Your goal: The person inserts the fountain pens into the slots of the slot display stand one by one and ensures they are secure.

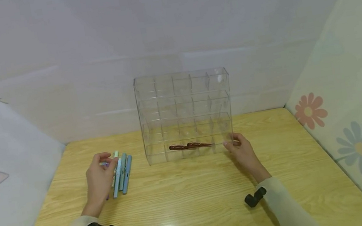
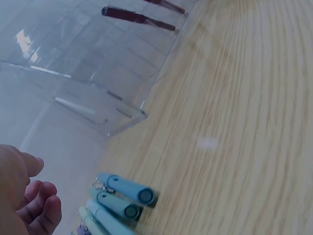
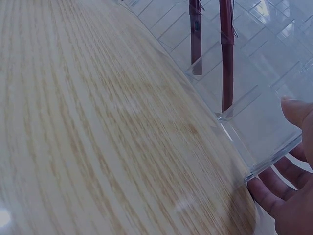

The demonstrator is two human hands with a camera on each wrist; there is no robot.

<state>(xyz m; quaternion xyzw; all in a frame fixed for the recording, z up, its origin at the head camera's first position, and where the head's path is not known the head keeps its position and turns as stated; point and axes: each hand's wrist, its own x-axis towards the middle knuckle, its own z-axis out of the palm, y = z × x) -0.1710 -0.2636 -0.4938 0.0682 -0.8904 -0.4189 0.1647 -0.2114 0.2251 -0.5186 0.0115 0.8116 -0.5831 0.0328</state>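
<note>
A clear acrylic rack [image 1: 155, 152] with rows of small compartments stands upright at the back of the table. Two dark red pens [image 1: 178, 147] [image 3: 227, 73] lie slantwise in its bottom row. At its lower right corner my right hand [image 1: 245, 155] [image 3: 298, 196] grips the side, thumb in front and fingers around the outer edge. On the left, my left hand [image 1: 98, 178] [image 2: 24, 196] hovers beside a group of pens, fingers loosely bent, nothing held. That group includes a blue pen [image 1: 127, 174] [image 2: 127, 188], a grey-green pen [image 1: 122, 172] and a light blue pen [image 1: 117, 178]; purple and pale green ones are partly hidden.
The wooden table [image 1: 186, 194] extends in front of the rack. Pale cloth walls enclose the back and both sides; the right one [image 1: 348, 103] carries printed flowers, the left one [image 1: 23, 207] a pink star.
</note>
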